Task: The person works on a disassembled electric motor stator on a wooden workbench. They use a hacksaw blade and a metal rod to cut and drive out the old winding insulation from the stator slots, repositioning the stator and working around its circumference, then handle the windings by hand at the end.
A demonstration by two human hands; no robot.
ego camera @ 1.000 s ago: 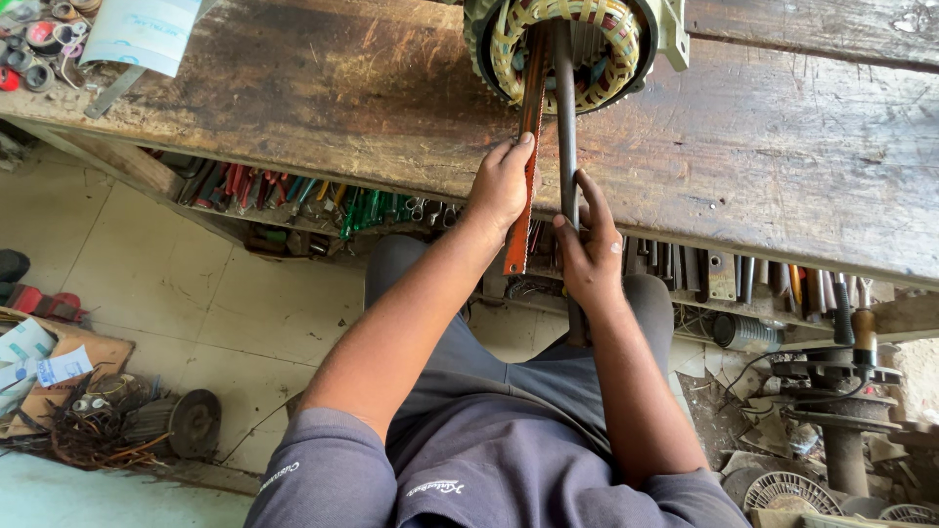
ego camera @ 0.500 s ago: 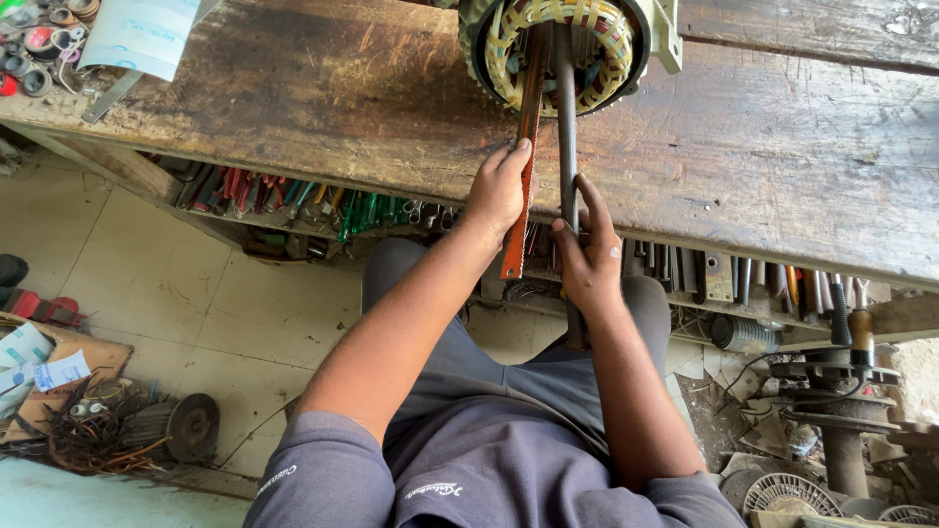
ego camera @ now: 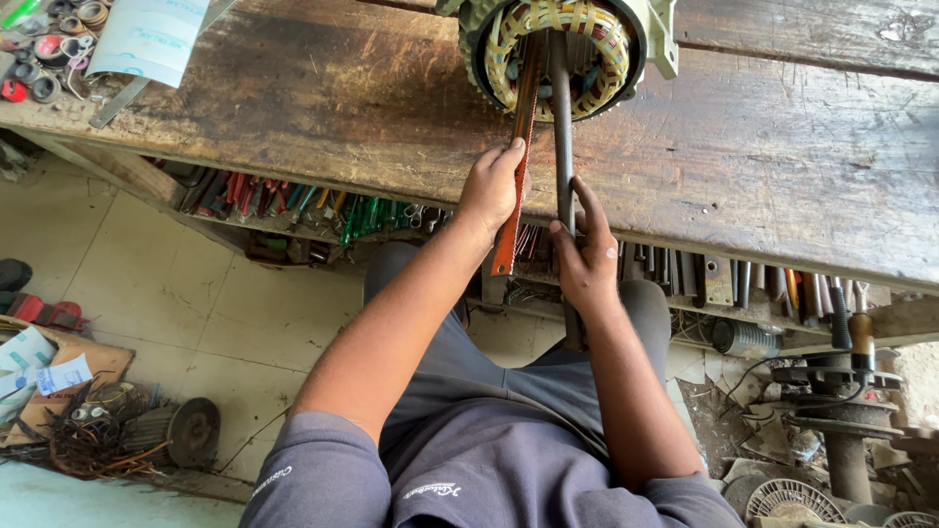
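A motor stator (ego camera: pixel 626 49) with copper windings lies on the worn wooden workbench (ego camera: pixel 323 108), its bore facing me. My left hand (ego camera: pixel 492 186) grips a long flat orange-brown strip (ego camera: pixel 518 147) that runs into the bore. My right hand (ego camera: pixel 585 259) holds a dark round metal rod (ego camera: pixel 561 127) that also goes into the bore, beside the strip. Both hands are at the bench's near edge.
A shelf under the bench holds several hand tools (ego camera: pixel 293 200). Small rings and parts (ego camera: pixel 49 49) and a paper sheet (ego camera: pixel 147 34) lie at the bench's left. Motor parts and wire scrap (ego camera: pixel 108 430) sit on the tiled floor. A metal stand (ego camera: pixel 841 391) is at right.
The view has shifted slightly. Both hands keep their grip on the strip and the rod, with little visible movement.
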